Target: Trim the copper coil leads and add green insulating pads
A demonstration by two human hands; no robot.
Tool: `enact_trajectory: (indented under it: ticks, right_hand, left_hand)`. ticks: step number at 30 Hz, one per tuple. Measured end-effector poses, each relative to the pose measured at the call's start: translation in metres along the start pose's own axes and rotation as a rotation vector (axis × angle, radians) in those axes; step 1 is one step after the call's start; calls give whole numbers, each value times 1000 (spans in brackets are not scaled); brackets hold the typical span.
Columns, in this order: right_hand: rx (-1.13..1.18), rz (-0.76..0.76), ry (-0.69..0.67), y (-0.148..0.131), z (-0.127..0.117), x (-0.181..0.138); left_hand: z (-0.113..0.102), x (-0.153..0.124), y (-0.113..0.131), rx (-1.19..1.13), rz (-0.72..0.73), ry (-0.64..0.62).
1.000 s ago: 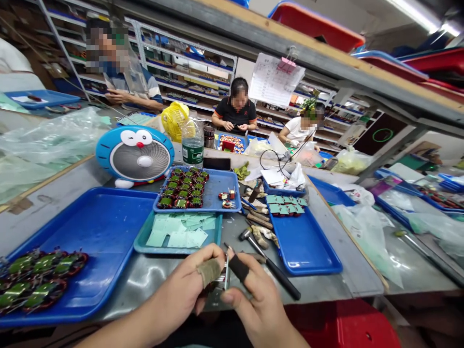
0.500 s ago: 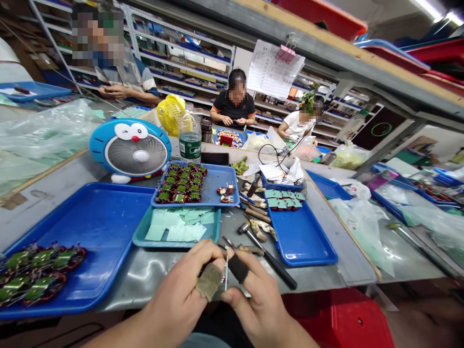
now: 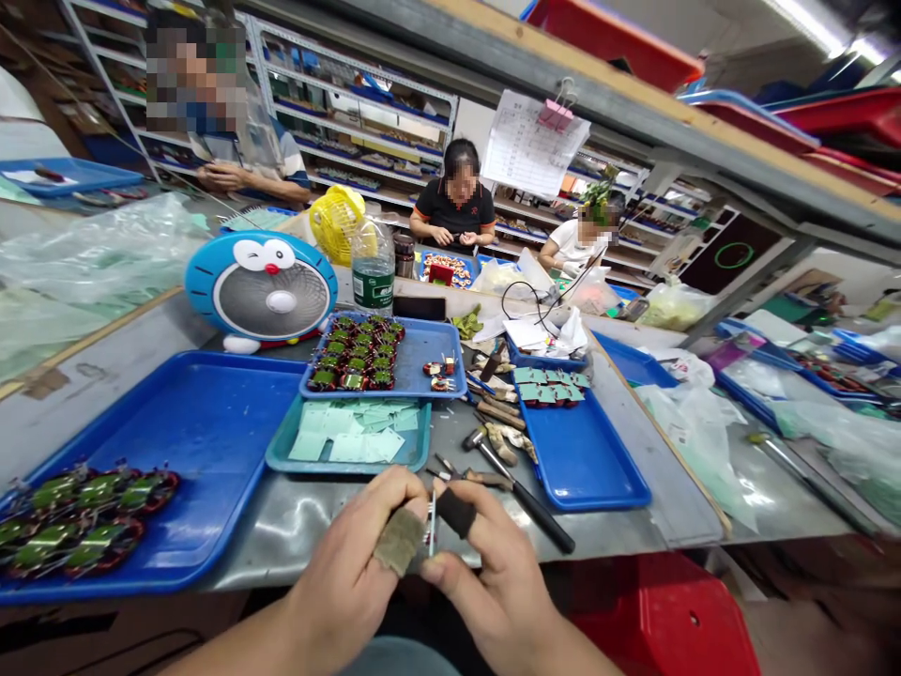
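Plate (image 3: 432,528), thin and pale, stood edge-on to us between our hands, above the near edge of the metal surface (image 3: 310,516). Our right grip (image 3: 496,559) pinched it with thumb and banded forefinger; our left grip (image 3: 358,554) was closed on a small part (image 3: 426,531), mostly hidden. Beyond lay the teal tray (image 3: 278,462) of green cards (image 3: 362,447).

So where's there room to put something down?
The left tray is bare behind and right of its green-topped coils; so is the metal table between that tray and the left hand. The right tray is bare in front of its pale green cards. Left of it, wooden handles and a hammer crowd the table.
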State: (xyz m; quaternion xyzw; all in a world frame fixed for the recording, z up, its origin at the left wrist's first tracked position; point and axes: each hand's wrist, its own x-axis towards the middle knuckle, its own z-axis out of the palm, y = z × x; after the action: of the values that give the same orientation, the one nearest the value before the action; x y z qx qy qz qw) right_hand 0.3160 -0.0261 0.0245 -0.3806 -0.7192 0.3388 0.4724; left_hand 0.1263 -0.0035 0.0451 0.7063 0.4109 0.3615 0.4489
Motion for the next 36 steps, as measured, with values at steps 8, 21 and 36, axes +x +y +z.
enact_trajectory:
  ticks: [8,21,36]
  right_hand:
    - [-29,12,-157,-2,-11,5]
    - [-101,54,-61,-13,23,15]
    - [589,661,222,2,60,17]
  left_hand:
    - [-3,0,-9,-339,-314,-161]
    - [-24,-9,-34,-291,-144,-63]
    - [-53,2,-41,-262,-237,-284]
